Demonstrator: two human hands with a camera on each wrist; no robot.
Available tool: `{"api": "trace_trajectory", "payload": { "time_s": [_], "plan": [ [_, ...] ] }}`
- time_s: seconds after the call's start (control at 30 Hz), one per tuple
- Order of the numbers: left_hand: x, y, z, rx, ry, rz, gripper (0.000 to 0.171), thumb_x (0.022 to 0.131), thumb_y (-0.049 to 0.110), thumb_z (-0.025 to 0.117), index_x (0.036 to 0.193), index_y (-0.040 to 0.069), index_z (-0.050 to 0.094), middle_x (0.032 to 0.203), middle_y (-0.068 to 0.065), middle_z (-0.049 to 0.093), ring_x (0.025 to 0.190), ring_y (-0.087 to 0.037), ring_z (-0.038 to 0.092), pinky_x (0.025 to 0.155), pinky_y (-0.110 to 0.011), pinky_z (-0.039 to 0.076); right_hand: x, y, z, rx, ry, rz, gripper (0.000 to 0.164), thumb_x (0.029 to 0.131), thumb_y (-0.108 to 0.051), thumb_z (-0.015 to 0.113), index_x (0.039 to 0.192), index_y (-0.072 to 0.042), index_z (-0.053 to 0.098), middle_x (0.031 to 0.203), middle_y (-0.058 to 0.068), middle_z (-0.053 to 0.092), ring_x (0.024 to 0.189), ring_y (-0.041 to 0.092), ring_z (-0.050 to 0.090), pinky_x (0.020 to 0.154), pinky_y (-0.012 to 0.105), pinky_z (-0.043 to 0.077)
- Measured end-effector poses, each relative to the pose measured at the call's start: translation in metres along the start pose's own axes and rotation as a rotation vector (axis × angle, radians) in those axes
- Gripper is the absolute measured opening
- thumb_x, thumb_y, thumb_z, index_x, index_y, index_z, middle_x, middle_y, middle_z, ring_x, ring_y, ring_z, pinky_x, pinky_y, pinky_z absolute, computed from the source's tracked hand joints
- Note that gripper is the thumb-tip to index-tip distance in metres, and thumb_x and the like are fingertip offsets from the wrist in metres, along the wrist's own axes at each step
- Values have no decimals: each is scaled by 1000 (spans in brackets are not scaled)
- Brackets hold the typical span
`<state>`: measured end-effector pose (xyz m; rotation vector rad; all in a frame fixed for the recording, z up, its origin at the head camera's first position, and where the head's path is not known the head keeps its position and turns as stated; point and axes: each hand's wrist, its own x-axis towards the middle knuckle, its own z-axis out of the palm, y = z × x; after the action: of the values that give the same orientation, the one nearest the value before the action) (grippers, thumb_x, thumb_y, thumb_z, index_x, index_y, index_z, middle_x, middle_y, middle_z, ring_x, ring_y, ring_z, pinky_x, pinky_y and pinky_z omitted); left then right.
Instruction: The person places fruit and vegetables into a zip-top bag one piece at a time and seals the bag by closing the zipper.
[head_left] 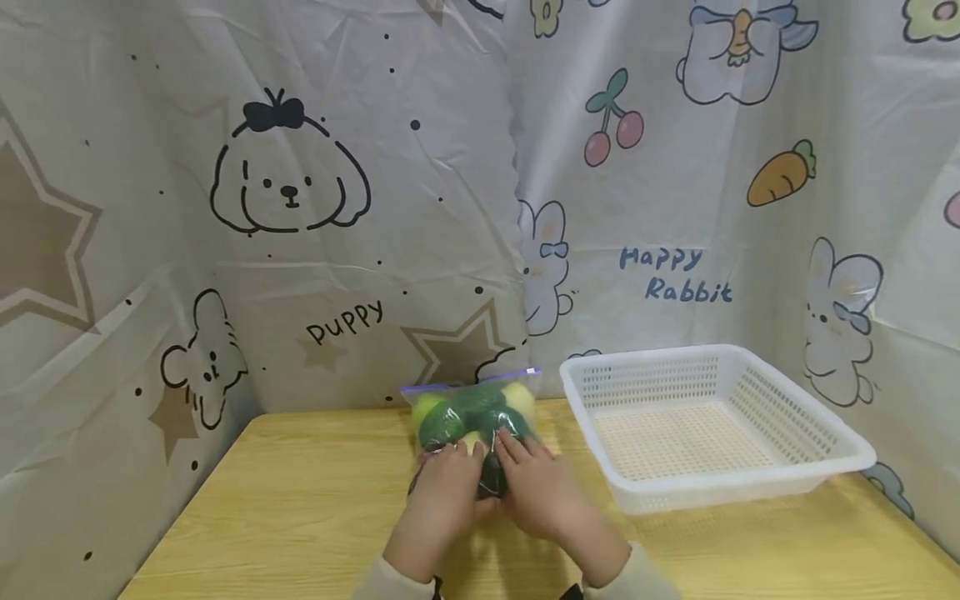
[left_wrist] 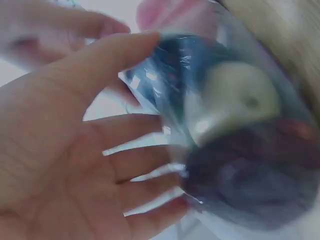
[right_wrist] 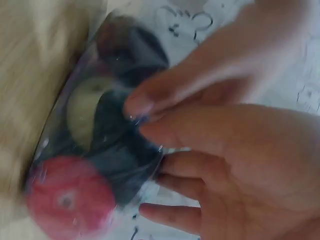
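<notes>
A clear zip bag (head_left: 472,402) with a purple zip strip lies at the table's back, filled with several round fruits. Green ones (head_left: 442,423) and a pale yellow one (head_left: 519,400) show from above. The left wrist view shows a dark purple one (left_wrist: 255,175) and a pale one (left_wrist: 240,95); a red one (right_wrist: 70,197) shows in the right wrist view. My left hand (head_left: 446,487) presses the bag's near left part with outstretched fingers. On its near right part rests my right hand (head_left: 543,487), fingers extended. Both thumbs touch the bag close together.
To the right of the bag stands a white perforated plastic basket (head_left: 720,479) on the wooden table (head_left: 315,500). Printed fabric (head_left: 442,208) with cartoon animals hangs behind and at both sides.
</notes>
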<state>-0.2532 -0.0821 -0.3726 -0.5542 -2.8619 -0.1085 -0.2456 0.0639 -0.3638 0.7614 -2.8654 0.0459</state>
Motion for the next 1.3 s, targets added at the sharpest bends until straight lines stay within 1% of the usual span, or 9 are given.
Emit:
{"api": "trace_trajectory", "payload": {
  "time_s": [0.17, 0.33, 0.43, 0.6, 0.9, 1.0, 1.13, 1.23, 1.3],
  "plan": [
    [6, -19, 7, -218, 43, -65, 91, 61, 47, 79, 137, 10, 44, 141, -28, 38, 128, -47, 34, 94, -70, 39, 4, 21, -2, 103, -41, -53, 61, 84, -23, 59, 139, -3, 42, 148, 13, 42, 125, 38, 44, 85, 54, 53],
    [5, -19, 18, -261, -28, -18, 119, 56, 54, 79, 148, 6, 23, 153, -33, 9, 135, -53, 10, 97, -74, 32, -7, 32, 2, 146, -36, -86, 59, 85, -23, 59, 138, -1, 43, 145, 16, 44, 121, 38, 48, 91, 53, 51],
    [5, -18, 25, -255, -38, 33, 120, 55, 51, 81, 148, 4, 21, 153, -33, 8, 136, -52, 9, 97, -73, 32, -12, 34, 5, 169, -7, -66, 58, 84, -20, 59, 136, 0, 44, 144, 18, 45, 118, 39, 50, 91, 53, 51],
    [13, -21, 37, -209, 36, 97, 113, 60, 42, 82, 148, 6, 21, 155, -30, 10, 137, -50, 11, 99, -71, 32, -14, 33, 2, 178, 47, -28, 54, 82, -18, 59, 132, 1, 48, 140, 20, 49, 109, 42, 56, 81, 56, 54],
    [27, -12, 61, -127, 136, 97, 103, 69, 37, 77, 149, 6, 19, 155, -27, 12, 137, -50, 8, 99, -73, 29, -13, 46, 0, 193, 19, 15, 61, 83, -18, 59, 139, -2, 41, 147, 15, 42, 119, 43, 49, 69, 54, 57],
    [29, -12, 63, -119, 143, 90, 104, 69, 38, 77, 149, 7, 18, 156, -24, 12, 137, -50, 5, 100, -74, 26, -11, 48, 1, 184, 36, 8, 61, 84, -18, 59, 139, -3, 40, 147, 15, 42, 121, 42, 48, 76, 55, 56],
    [25, -18, 60, -129, 112, 86, 114, 63, 53, 75, 149, 8, 17, 157, -24, 10, 138, -50, 0, 104, -74, 17, -4, 47, 2, 191, 135, -45, 66, 85, -20, 60, 143, -5, 34, 147, 18, 40, 124, 40, 44, 95, 58, 47],
    [21, -22, 53, -126, 105, 79, 119, 61, 66, 68, 149, 6, 16, 157, -24, 9, 139, -47, -3, 106, -73, 13, 2, 46, -1, 175, 246, -63, 70, 87, -31, 60, 146, -10, 30, 149, 16, 38, 127, 40, 41, 97, 60, 43],
    [21, -23, 46, -127, 144, 73, 117, 63, 72, 61, 149, 6, 17, 157, -22, 10, 139, -45, -2, 107, -72, 14, 4, 47, -3, 149, 294, -41, 72, 87, -42, 58, 147, -13, 30, 151, 13, 37, 131, 39, 36, 97, 62, 41]
  ]
}}
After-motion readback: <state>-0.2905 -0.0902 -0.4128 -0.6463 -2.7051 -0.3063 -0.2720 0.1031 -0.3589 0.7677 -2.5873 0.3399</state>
